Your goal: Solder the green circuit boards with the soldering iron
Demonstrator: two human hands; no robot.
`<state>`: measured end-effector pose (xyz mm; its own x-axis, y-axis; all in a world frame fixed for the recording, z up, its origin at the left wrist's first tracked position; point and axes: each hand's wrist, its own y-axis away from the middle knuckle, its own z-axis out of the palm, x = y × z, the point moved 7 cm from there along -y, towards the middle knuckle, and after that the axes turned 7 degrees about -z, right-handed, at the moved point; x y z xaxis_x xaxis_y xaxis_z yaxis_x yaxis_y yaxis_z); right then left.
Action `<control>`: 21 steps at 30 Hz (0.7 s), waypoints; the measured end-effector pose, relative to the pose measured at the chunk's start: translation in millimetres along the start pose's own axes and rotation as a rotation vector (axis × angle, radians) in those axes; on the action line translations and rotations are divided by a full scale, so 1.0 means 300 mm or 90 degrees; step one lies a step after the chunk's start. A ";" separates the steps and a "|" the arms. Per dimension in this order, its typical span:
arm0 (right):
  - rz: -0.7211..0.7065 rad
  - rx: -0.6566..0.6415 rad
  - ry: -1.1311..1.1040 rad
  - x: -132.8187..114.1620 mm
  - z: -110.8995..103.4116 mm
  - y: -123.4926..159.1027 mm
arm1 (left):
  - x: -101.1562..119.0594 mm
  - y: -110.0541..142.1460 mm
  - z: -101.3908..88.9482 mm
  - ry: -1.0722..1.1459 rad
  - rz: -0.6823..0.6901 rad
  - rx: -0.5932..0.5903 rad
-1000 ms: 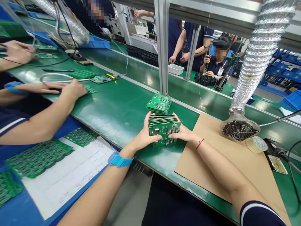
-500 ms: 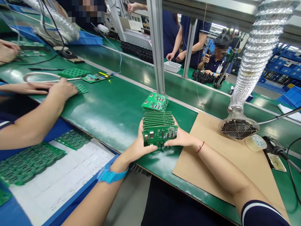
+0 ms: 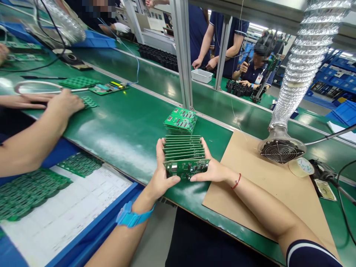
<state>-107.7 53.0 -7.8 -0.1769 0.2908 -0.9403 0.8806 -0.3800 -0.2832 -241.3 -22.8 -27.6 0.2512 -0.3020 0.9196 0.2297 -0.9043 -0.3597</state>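
Note:
I hold a stack of green circuit boards [image 3: 184, 155] on edge over the green bench mat [image 3: 125, 126]. My left hand [image 3: 161, 174] grips the stack's left side, with the thumb on the nearest board's face. My right hand [image 3: 213, 168] clamps the right side the same way. The boards stand upright, packed one behind another. Just behind them a second pile of green circuit boards [image 3: 180, 120] lies flat on the mat.
A cardboard sheet [image 3: 267, 193] lies to the right, with a fume-extractor fan [image 3: 280, 150] and its foil hose. A metal post [image 3: 182, 52] stands behind the flat pile. A co-worker's arms [image 3: 36, 126] rest at left near loose boards [image 3: 30, 189]. Other people work across the line.
The stack has tipped so its board edges face up more, and my fingers have spread further along its sides. The view has shifted slightly to the right.

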 end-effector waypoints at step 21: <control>-0.021 -0.005 0.049 0.048 -0.029 0.012 | 0.018 -0.014 0.058 -0.012 -0.075 -0.109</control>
<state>-103.4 63.6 -20.8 -0.1723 0.3701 -0.9129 0.8784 -0.3617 -0.3124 -224.4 -15.4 -24.0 0.2498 -0.1865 0.9502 0.0955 -0.9718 -0.2158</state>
